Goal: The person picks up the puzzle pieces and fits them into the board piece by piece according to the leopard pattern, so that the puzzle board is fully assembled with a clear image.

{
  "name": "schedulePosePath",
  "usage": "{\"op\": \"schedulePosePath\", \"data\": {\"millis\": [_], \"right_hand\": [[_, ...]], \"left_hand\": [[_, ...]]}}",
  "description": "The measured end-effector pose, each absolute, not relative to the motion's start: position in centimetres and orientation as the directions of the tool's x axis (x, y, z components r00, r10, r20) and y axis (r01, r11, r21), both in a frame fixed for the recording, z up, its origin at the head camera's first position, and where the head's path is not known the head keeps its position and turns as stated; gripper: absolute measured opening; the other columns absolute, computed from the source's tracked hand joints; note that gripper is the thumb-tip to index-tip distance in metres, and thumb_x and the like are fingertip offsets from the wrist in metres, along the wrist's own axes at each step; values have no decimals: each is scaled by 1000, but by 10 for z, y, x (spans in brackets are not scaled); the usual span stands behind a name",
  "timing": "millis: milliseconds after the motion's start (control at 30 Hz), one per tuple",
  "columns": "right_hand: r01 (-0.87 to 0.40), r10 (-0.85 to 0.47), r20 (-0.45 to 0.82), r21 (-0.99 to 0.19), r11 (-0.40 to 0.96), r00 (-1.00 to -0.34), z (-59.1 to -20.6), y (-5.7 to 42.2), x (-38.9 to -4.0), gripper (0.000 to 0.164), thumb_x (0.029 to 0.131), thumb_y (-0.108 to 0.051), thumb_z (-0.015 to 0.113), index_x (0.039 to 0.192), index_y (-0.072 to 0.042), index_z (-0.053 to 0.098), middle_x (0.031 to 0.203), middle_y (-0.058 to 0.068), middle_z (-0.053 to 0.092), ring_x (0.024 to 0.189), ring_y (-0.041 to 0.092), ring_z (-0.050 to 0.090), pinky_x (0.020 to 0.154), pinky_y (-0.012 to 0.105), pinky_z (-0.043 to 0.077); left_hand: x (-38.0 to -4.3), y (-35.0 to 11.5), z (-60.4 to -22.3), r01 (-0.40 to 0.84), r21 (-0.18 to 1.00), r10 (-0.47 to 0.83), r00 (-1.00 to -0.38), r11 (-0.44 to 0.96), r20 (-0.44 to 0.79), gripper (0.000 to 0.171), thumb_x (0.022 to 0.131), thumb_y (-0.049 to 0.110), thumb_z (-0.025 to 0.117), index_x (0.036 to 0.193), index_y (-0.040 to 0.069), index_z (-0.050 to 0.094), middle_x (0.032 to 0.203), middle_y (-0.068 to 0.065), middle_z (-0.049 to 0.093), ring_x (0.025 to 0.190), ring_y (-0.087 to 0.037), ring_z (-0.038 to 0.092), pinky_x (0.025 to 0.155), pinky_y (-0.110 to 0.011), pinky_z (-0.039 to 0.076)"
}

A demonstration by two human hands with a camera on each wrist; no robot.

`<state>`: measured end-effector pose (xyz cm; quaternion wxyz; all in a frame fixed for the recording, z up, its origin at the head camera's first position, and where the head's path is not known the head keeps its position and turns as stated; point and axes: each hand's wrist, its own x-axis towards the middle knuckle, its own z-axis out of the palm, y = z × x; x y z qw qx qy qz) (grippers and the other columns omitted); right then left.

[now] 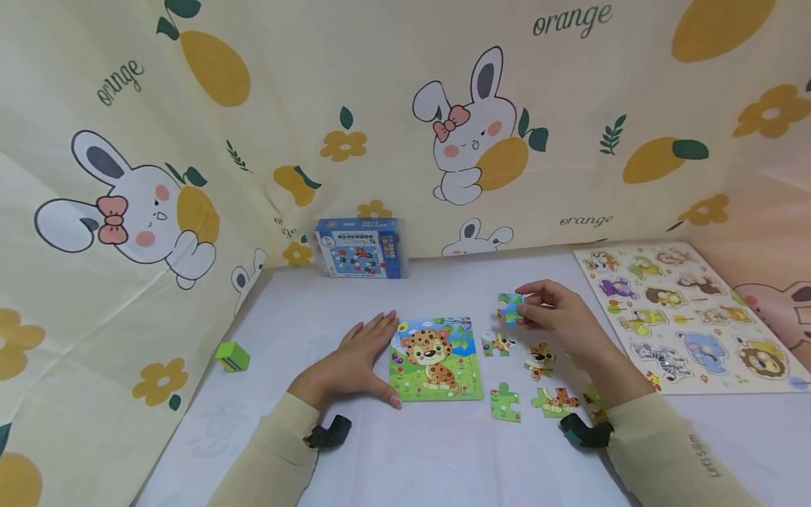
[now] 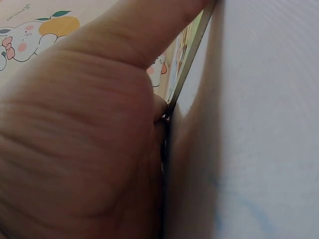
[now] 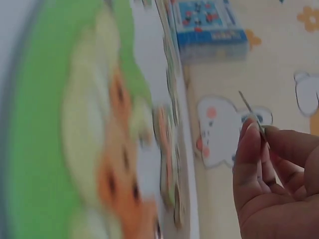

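A square picture board with a spotted cub (image 1: pixel 436 359) lies flat on the table. My left hand (image 1: pixel 355 362) rests along its left edge, thumb and fingers spread at the near and far corners; in the left wrist view the left palm (image 2: pixel 84 134) stands close beside the board's edge. Between thumb and fingertips my right hand (image 1: pixel 560 317) pinches a jigsaw piece (image 1: pixel 510 308), blue and green, raised above the table. The right wrist view shows that piece edge-on in the fingers. Below it lie several loose pieces, among them a green one (image 1: pixel 505 405) and a spotted one (image 1: pixel 540 361).
A wooden animal puzzle board (image 1: pixel 690 317) lies at the right. At the back a blue boxed set (image 1: pixel 360 248) leans near the patterned cloth backdrop (image 1: pixel 374 105). A small green block (image 1: pixel 232 357) sits at the left on the white table (image 1: pixel 431 451).
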<state>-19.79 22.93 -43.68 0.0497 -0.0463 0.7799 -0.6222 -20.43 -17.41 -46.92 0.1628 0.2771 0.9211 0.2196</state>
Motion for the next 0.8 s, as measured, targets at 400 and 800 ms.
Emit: {"op": "schedulePosePath", "data": {"millis": [400, 800], "right_hand": [[31, -198, -92, -957, 290, -976, -448, 181, -194, 33, 108, -8, 71, 139, -2, 65, 101, 15, 61, 86, 29, 64, 72, 30, 58], [50, -229, -133, -940, 338, -964, -456, 149, -198, 34, 107, -3, 68, 141, 3, 65, 100, 12, 66, 85, 24, 68, 76, 29, 58]], "left_hand": [[-205, -175, -471, 439, 493, 580, -795, 751, -177, 153, 63, 75, 96, 175, 13, 13, 181, 3, 2, 165, -18, -4, 130, -47, -5], [-205, -173, -470, 431, 496, 577, -795, 754, -187, 153, 63, 74, 96, 175, 13, 13, 181, 4, 1, 165, -17, -5, 130, -47, -6]]}}
